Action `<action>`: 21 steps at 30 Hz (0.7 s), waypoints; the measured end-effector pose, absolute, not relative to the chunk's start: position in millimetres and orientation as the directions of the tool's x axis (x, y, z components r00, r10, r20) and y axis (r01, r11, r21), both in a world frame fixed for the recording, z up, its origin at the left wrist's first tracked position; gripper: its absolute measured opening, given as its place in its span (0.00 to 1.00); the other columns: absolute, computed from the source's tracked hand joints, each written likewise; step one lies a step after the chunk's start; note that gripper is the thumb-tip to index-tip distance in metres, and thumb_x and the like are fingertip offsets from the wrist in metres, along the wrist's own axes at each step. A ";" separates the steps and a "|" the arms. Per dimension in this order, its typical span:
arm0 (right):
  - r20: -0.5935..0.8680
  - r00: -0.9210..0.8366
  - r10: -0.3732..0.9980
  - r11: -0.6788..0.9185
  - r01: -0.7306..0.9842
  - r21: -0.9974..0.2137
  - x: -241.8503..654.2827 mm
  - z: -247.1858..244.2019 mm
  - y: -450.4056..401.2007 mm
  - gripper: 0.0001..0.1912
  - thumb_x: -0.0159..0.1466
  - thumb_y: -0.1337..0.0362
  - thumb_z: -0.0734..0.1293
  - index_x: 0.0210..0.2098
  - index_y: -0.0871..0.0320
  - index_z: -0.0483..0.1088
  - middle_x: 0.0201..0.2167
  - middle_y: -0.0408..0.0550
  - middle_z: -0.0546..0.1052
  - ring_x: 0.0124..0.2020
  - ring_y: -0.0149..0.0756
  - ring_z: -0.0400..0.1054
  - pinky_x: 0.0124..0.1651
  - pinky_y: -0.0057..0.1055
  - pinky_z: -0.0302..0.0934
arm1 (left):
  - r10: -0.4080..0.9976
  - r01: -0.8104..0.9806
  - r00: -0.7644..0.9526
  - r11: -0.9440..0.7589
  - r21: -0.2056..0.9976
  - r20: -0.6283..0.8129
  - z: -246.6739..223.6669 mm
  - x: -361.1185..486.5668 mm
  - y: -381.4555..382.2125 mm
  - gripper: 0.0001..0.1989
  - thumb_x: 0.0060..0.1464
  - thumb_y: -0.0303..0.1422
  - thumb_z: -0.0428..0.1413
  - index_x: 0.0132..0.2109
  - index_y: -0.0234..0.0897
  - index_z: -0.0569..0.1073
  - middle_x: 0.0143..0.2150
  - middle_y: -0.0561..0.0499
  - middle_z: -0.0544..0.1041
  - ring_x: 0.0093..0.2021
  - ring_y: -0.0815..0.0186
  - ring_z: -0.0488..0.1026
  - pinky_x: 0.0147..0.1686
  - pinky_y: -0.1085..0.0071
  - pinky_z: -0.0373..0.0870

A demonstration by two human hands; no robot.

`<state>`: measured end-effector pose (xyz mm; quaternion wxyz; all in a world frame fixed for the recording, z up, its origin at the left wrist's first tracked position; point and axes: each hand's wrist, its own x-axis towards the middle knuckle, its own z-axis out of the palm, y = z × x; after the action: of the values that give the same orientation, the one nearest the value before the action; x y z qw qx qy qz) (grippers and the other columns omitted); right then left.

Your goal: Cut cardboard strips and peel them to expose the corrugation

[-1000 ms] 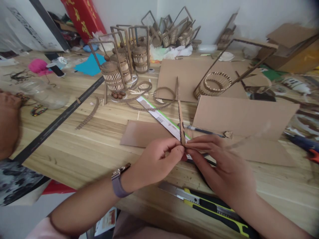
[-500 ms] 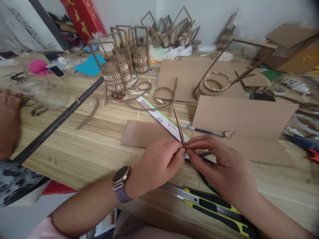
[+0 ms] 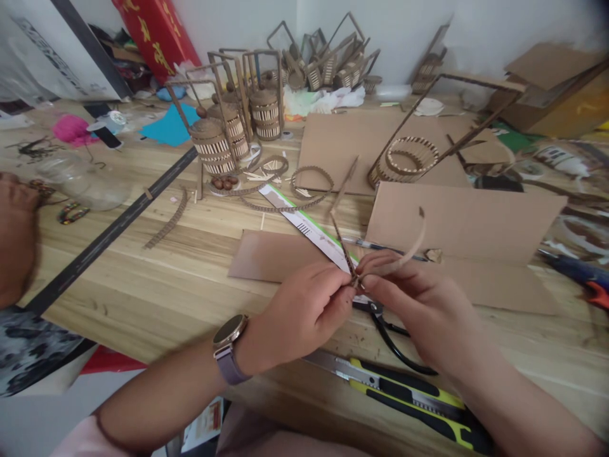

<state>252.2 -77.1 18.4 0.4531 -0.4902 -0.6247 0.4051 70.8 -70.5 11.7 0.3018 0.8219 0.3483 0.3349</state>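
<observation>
My left hand (image 3: 302, 311), with a watch (image 3: 231, 339) on its wrist, pinches the lower end of a narrow cardboard strip (image 3: 341, 240) that rises and bends away from me. Fingertips of my right hand (image 3: 421, 308) meet it there, closed on a thin pale strip (image 3: 412, 251) that curls up over the fingers. Where the strips join is partly hidden by the fingertips. Beneath the hands lie black-handled scissors (image 3: 392, 349), a white and green printed strip (image 3: 309, 228) and a pen (image 3: 390, 249).
Two yellow-black utility knives (image 3: 409, 393) lie near the front edge. Folded cardboard (image 3: 466, 222) is at right, with a slatted basket (image 3: 404, 162) behind. Lidded small baskets (image 3: 212, 149), brown beads (image 3: 223, 183) and a coiled corrugated strip (image 3: 311, 181) stand farther back. Another person's hand (image 3: 19, 235) is at far left.
The pale strip now shows curling up from my right fingers. My right hand has turned slightly, uncovering more of the scissors. The held cardboard strip's upper part leans farther right.
</observation>
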 end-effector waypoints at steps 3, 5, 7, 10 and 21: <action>0.038 -0.132 0.991 0.048 0.072 -0.996 252.2 16.1 -75.7 0.08 0.61 0.56 0.71 0.30 0.53 0.77 0.30 0.43 0.80 0.32 0.35 0.74 0.38 0.31 0.70 | 0.771 0.363 0.539 -0.576 0.733 0.338 12.5 70.5 -70.5 0.11 0.68 0.30 0.46 0.35 0.38 0.66 0.33 0.51 0.72 0.33 0.66 0.67 0.35 0.71 0.65; -0.005 -0.144 0.990 -0.001 0.027 -1.000 252.0 16.6 -74.4 0.09 0.60 0.55 0.71 0.31 0.54 0.77 0.30 0.43 0.81 0.32 0.35 0.75 0.38 0.32 0.71 | 0.770 0.362 0.541 -0.575 0.734 0.337 12.4 70.3 -69.9 0.11 0.68 0.31 0.45 0.35 0.38 0.66 0.32 0.51 0.71 0.32 0.66 0.67 0.35 0.70 0.65; 0.026 -0.149 0.989 0.038 0.073 -0.997 252.1 18.7 -73.5 0.09 0.61 0.55 0.71 0.31 0.54 0.77 0.30 0.44 0.81 0.32 0.35 0.75 0.38 0.31 0.71 | 0.780 0.370 0.531 -0.565 0.737 0.332 12.3 70.4 -68.9 0.12 0.67 0.31 0.46 0.33 0.38 0.65 0.31 0.52 0.70 0.31 0.67 0.66 0.34 0.71 0.65; 0.176 -0.111 0.978 0.200 0.272 -0.941 253.9 20.6 -74.6 0.06 0.61 0.58 0.71 0.33 0.52 0.77 0.31 0.44 0.81 0.33 0.35 0.75 0.37 0.31 0.70 | 0.795 0.390 0.504 -0.559 0.732 0.338 12.3 70.9 -67.2 0.12 0.66 0.29 0.46 0.32 0.39 0.63 0.30 0.53 0.69 0.31 0.67 0.66 0.33 0.71 0.64; 0.465 0.032 0.885 0.411 0.419 -0.810 265.1 24.5 -78.4 0.33 0.59 0.57 0.75 0.61 0.43 0.64 0.48 0.49 0.77 0.45 0.43 0.75 0.45 0.40 0.70 | 0.795 0.368 0.477 -0.568 0.736 0.374 14.0 70.4 -66.3 0.11 0.66 0.27 0.46 0.32 0.39 0.62 0.29 0.54 0.68 0.31 0.67 0.66 0.32 0.72 0.60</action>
<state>265.1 -78.4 24.5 0.5209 -0.4948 -0.6588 0.2232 70.4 -66.3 14.0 0.2940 0.8074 0.3603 0.3631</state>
